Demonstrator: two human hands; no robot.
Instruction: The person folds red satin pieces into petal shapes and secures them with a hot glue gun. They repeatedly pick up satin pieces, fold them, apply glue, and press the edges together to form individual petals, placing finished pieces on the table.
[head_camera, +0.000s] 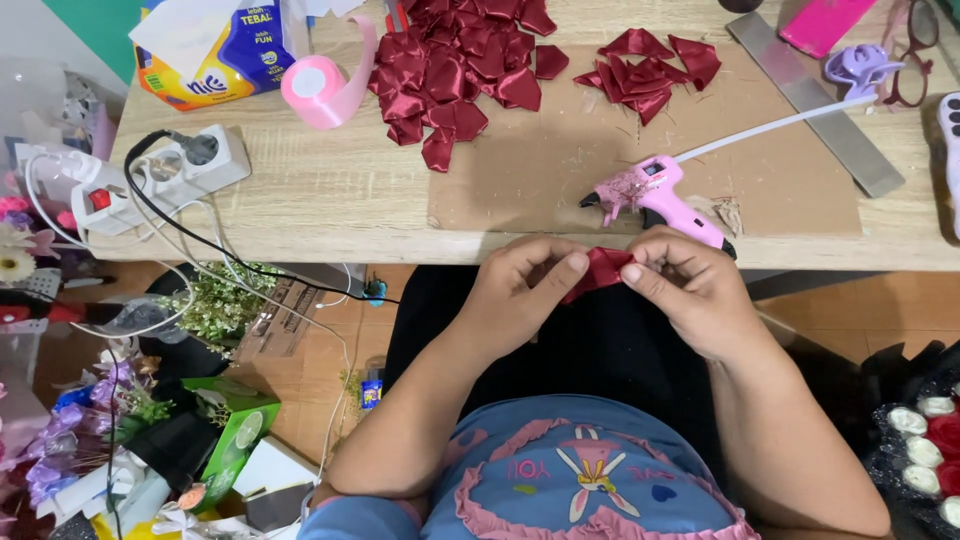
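Right now I see both hands closed on one small dark red satin ribbon piece (601, 270), held just below the near edge of the wooden table (340, 190) and above the lap. My left hand (525, 290) pinches its left end, the thumb lying across the fabric; my right hand (690, 290) grips the right end with thumb and curled fingers. The piece looks folded, though I cannot tell exactly how.

Just beyond the right hand a pink glue gun (655, 195) lies on a brown cardboard sheet (540, 160), nozzle pointing left, a white glue stick jutting from its back toward the upper right. Farther back on the cardboard are two heaps of folded red ribbon pieces (460, 70), the larger on the left. A roll of pink ribbon (318, 88) sits left of that heap, near a tissue pack (215, 55). A metal ruler (815, 100) lies diagonally at the cardboard's right edge. A white power strip (190, 160) rests at the table's left.
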